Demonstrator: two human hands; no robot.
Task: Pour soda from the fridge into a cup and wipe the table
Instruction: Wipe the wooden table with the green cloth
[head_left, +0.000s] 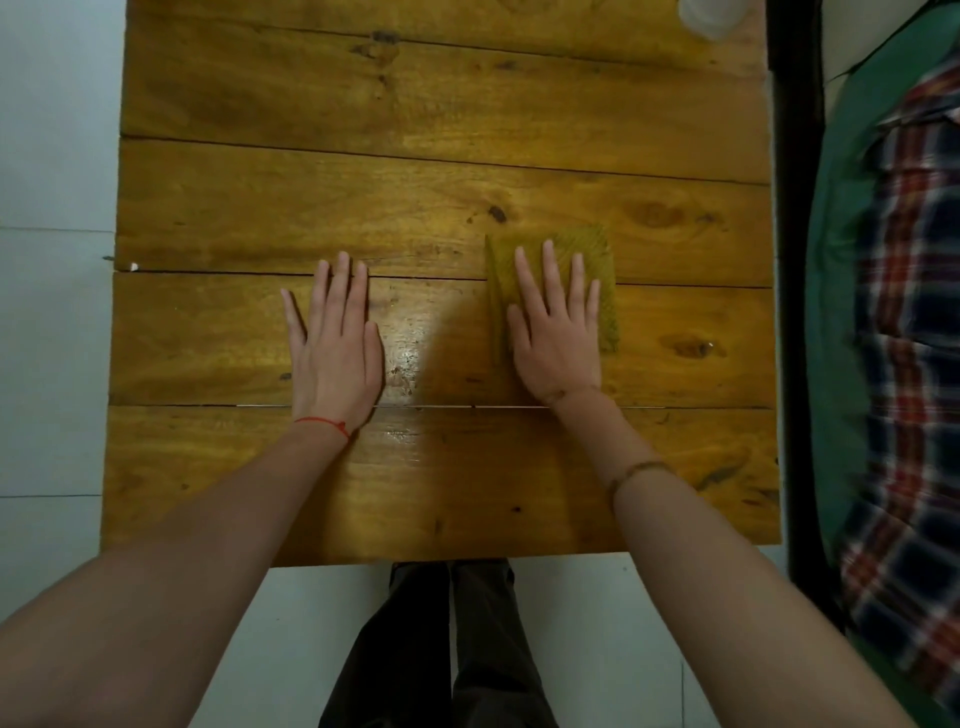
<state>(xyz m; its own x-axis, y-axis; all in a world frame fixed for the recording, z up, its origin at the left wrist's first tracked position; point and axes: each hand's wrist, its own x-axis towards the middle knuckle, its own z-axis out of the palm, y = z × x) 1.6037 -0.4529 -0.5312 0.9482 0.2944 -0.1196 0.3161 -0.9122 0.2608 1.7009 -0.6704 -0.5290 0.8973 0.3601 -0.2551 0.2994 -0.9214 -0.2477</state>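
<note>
Both forearms reach over the near edge of the wooden worktop (363, 493). Left hand (335, 348) lies flat on bare wood, fingers straight; right hand (558, 332) presses flat, fingers spread, on a folded yellow cloth (605, 249). Wiping looks underway, a wet sheen between the hands. At the far right corner sits a pale cup (709, 18); pouring seems done.
</note>
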